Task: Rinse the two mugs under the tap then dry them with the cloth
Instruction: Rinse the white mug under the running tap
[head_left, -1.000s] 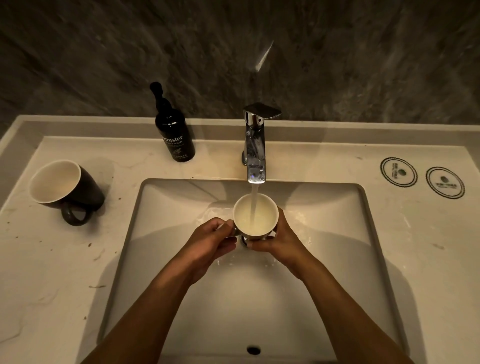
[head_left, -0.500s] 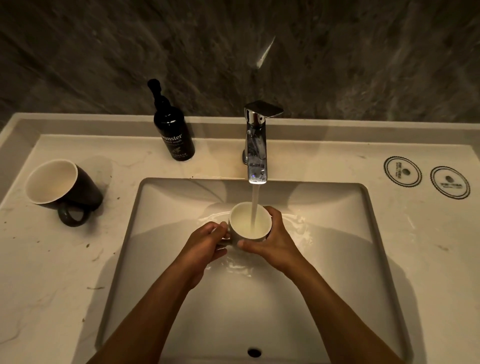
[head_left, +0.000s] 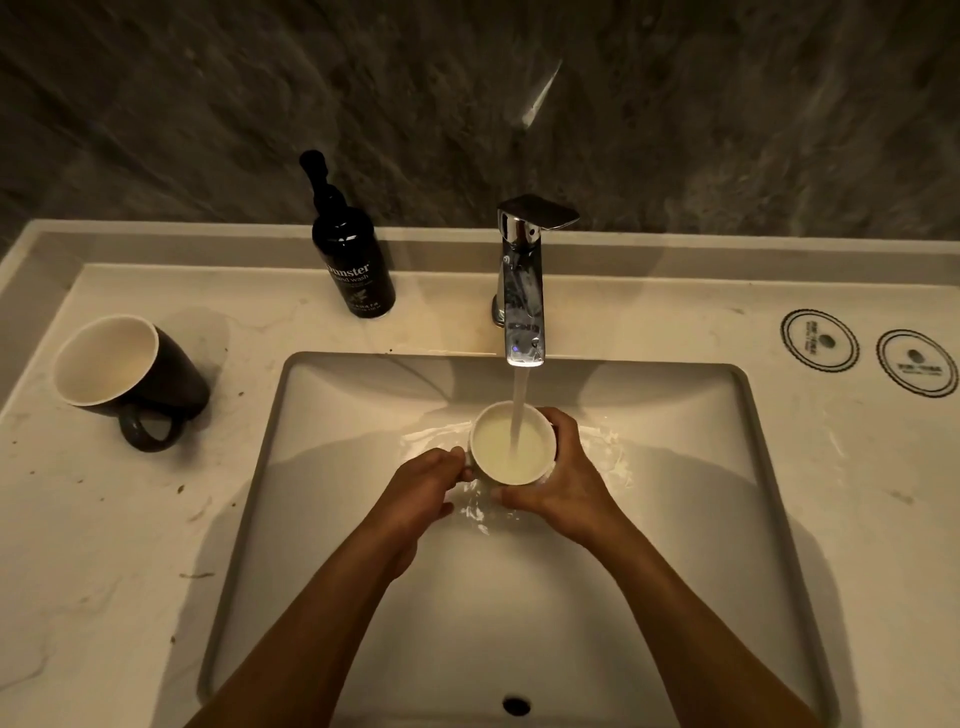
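Observation:
A mug with a white inside (head_left: 511, 447) stands upright under the running chrome tap (head_left: 522, 291), and the water stream falls into it. The mug is full and water spills over into the sink (head_left: 363, 395). My left hand (head_left: 423, 486) grips the mug's left side at the handle. My right hand (head_left: 563, 478) wraps around its right side. A second mug, black outside and white inside (head_left: 117, 371), lies on its side on the counter at the left, handle toward me. No cloth is in view.
A black hand wash bottle (head_left: 353, 265) stands on the counter left of the tap. Two round printed coasters (head_left: 820, 340) (head_left: 917, 364) lie at the right. A dark stone wall rises behind the counter. The overflow hole (head_left: 516, 705) sits at the sink's near edge.
The mug in my hands has sunk a little lower and slightly left under the stream, and my right fingers have come further around its far rim. Water splashes around it.

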